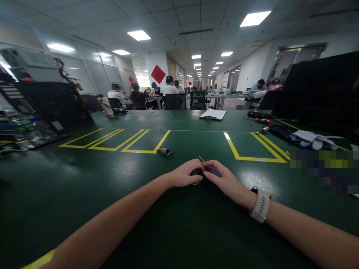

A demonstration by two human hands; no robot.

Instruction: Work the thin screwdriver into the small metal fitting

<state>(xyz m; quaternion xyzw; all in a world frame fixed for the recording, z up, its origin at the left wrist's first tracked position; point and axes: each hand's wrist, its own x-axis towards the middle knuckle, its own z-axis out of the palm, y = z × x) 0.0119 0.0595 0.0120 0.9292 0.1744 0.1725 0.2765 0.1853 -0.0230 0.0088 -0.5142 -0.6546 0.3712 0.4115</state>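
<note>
Close together over the green table (179, 224), my two hands meet at the centre of the head view. My right hand (224, 178), below a wrist with a pale watch, is closed around a small screwdriver (214, 171) with a purple handle; a thin metal shaft pokes out past the fingertips, pointing up and left. My left hand (186, 174) is curled round a small roundish part (195, 183), mostly hidden under the fingers, whose kind I cannot make out. Ahead and to the left, a grey metal cylindrical fitting (165, 151) lies on its side by the yellow tape.
Yellow tape rectangles (140, 151) mark the tabletop. A clipboard with papers (213, 114) lies farther back. At right are a red-and-black screwdriver (263, 121), gloves (311, 140) and a large black screen (319, 89). A white cylinder (106, 106) stands at left. People sit at desks beyond.
</note>
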